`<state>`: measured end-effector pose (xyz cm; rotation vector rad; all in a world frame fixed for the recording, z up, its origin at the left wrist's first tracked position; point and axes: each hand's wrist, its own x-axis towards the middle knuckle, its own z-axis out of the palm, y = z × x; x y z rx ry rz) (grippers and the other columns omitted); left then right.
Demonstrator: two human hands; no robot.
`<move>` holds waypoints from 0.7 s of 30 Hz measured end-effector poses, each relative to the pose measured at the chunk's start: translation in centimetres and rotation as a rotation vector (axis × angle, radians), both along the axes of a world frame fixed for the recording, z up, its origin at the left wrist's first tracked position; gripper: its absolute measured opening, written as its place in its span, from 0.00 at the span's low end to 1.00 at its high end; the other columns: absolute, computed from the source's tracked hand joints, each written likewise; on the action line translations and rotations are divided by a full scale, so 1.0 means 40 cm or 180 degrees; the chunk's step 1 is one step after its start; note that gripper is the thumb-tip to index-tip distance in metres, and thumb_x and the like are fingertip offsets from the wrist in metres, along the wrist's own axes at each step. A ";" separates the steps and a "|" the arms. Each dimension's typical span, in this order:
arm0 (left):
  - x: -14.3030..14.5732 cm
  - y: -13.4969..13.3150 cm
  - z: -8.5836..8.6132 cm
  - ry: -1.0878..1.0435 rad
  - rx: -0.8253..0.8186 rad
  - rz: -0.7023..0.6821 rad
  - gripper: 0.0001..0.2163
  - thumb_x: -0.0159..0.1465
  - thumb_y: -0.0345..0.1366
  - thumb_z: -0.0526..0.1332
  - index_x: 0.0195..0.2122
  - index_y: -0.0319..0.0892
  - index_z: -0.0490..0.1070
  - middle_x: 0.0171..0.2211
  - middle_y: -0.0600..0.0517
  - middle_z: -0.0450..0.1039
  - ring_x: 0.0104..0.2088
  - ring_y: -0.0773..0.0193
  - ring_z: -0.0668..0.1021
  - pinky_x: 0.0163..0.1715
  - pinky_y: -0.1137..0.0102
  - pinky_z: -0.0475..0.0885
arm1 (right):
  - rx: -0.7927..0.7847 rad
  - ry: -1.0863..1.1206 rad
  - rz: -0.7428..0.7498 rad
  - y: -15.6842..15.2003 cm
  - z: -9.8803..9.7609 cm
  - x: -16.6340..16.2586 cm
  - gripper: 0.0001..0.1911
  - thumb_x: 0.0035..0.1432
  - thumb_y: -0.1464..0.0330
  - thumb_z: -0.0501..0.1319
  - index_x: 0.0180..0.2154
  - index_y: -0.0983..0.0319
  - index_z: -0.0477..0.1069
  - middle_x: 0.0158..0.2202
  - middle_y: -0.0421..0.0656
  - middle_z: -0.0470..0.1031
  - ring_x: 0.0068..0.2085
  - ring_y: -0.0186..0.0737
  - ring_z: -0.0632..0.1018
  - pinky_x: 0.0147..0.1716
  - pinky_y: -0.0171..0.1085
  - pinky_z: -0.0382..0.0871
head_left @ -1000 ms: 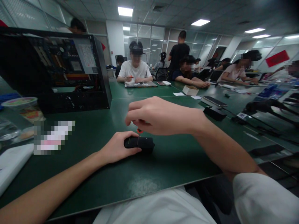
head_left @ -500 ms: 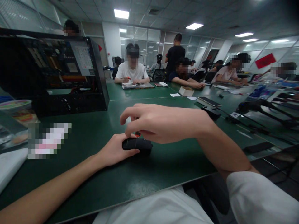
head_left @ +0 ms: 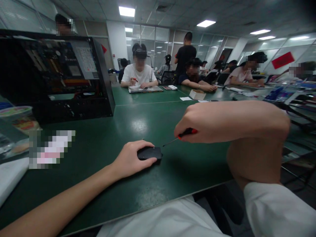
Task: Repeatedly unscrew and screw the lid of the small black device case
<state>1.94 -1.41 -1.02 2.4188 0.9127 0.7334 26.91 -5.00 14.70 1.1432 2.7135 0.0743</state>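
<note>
A small black box-like device (head_left: 149,153) lies on the green table, and my left hand (head_left: 132,158) grips it from the left with thumb and fingers along its two long sides. Tiny screws or dots show on its upper face. My right hand (head_left: 199,123) is closed around the red and black handle of a screwdriver (head_left: 189,132). The thin shaft points left, its tip just off the device's right end, apparently not touching it. Most of the handle is hidden in my palm.
An open black computer case (head_left: 102,79) stands at the back left. Near it are a clear plastic cup (head_left: 21,120) and a white object (head_left: 12,174). Across the table sits a person in white (head_left: 139,74). A small open box (head_left: 197,94) lies farther back.
My right hand has swung right, away from above the device, bringing the screwdriver's shaft into view. My left hand has shifted slightly right with the device.
</note>
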 end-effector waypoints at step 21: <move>0.014 -0.008 -0.006 -0.0072 -0.0211 0.0293 0.14 0.58 0.40 0.68 0.46 0.45 0.80 0.45 0.50 0.83 0.44 0.53 0.83 0.46 0.64 0.74 | -0.0358 -0.0063 0.0174 0.026 0.000 -0.030 0.08 0.60 0.74 0.63 0.34 0.61 0.81 0.28 0.37 0.79 0.26 0.29 0.68 0.27 0.34 0.52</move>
